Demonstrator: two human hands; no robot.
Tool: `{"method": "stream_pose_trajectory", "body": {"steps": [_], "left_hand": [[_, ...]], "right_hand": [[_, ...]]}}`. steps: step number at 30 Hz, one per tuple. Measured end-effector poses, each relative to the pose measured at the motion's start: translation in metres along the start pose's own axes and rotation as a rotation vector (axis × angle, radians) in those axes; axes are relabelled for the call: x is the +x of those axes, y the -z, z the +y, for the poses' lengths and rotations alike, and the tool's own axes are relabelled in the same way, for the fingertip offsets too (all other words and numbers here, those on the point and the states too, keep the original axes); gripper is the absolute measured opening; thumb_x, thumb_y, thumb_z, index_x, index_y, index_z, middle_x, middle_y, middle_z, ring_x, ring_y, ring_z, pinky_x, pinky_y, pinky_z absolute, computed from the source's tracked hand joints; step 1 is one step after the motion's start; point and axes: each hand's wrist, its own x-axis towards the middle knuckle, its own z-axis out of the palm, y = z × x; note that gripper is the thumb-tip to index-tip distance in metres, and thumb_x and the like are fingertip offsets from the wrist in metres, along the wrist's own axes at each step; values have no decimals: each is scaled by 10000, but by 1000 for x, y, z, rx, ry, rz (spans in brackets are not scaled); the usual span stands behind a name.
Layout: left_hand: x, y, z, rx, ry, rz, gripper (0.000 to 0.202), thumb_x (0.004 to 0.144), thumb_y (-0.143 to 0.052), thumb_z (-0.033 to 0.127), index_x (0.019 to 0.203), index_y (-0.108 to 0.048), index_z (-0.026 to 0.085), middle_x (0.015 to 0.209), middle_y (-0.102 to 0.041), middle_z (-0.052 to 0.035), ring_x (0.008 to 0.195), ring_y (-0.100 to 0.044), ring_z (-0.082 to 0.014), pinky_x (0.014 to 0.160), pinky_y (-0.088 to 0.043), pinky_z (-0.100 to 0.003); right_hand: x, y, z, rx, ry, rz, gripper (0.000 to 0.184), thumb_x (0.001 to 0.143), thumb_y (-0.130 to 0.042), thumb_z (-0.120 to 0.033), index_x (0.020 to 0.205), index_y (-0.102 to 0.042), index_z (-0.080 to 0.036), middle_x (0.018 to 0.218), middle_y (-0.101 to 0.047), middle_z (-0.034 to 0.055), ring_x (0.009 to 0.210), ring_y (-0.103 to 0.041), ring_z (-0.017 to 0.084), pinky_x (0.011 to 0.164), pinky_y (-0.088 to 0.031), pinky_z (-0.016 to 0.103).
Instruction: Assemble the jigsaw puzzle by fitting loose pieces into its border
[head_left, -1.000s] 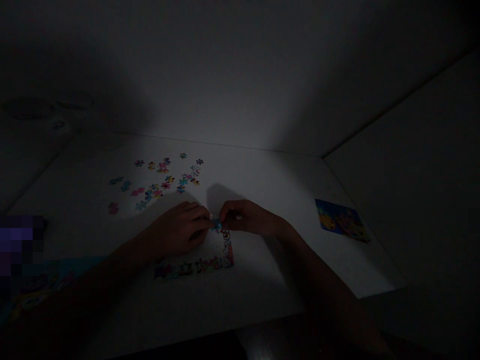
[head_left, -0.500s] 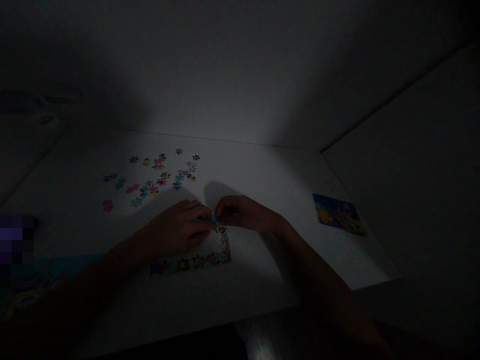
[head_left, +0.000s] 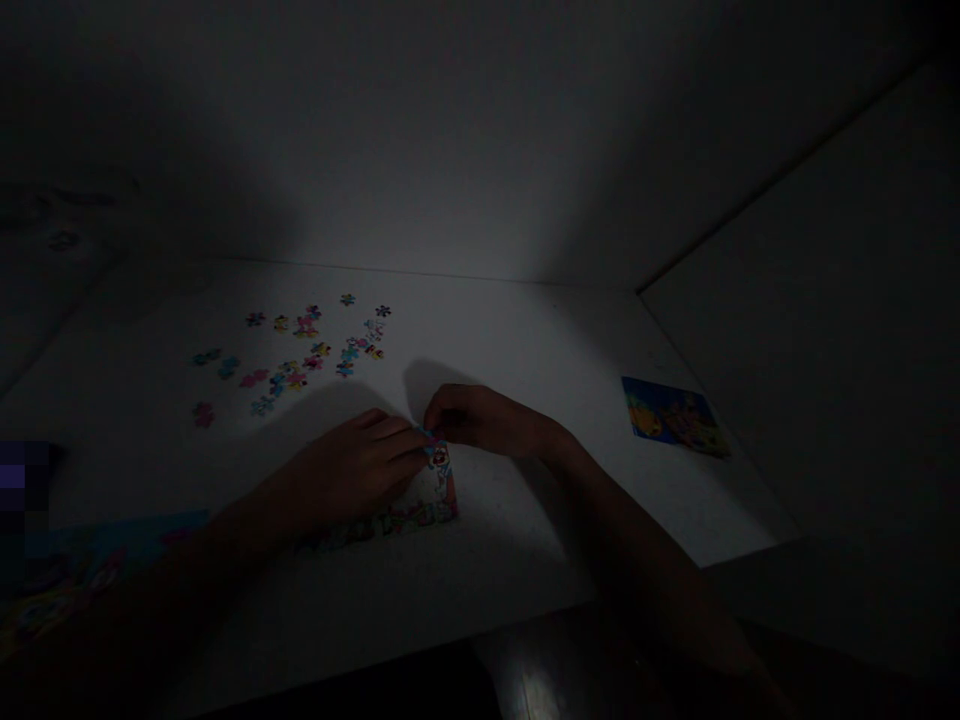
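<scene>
Head view: hands (head_left: 345,480) pinch a jigsaw piece (head_left: 431,435) at the puzzle border (head_left: 420,505).

Two hands, a left hand (head_left: 341,475) and a right hand (head_left: 480,420); one part-built jigsaw frame (head_left: 431,497); one picture card (head_left: 673,417), another picture card (head_left: 97,565); roughly two dozen loose jigsaw pieces (head_left: 297,380).

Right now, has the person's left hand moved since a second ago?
Yes: against the assembled jigsaw border, the left hand has shifted toward the person, covering more of the border's near edge.
</scene>
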Motion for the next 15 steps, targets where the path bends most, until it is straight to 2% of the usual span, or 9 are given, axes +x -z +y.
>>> {"method": "stream_pose_trajectory", "body": {"steps": [6, 10, 15], "left_hand": [[-1, 2, 0, -20, -50, 43, 276, 955, -454, 167, 1203, -572, 192, 1188, -655, -10, 1077, -557, -173, 946, -363, -308], [0, 2, -1, -11, -66, 31, 283, 956, -437, 155, 1206, -567, 179, 1212, -648, -11, 1089, -560, -177, 939, -361, -320], [1, 0, -2, -11, -73, 71, 282, 957, -413, 155, 1181, -583, 174, 1186, -657, -34, 1068, -565, -171, 926, -380, -315]], "right_hand": [[1, 0, 2, -34, 30, 11, 122, 837, -577, -58, 882, -628, -159, 889, -615, 17, 815, -566, 119, 764, -458, 253], [1, 0, 3, -50, 52, 4, 122, 836, -583, -57, 887, -631, -156, 891, -614, 22, 816, -566, 121, 767, -459, 255], [1, 0, 4, -41, 54, -4, 112, 841, -581, -64, 893, -633, -148, 903, -605, 30, 833, -568, 128, 782, -464, 271]]}}
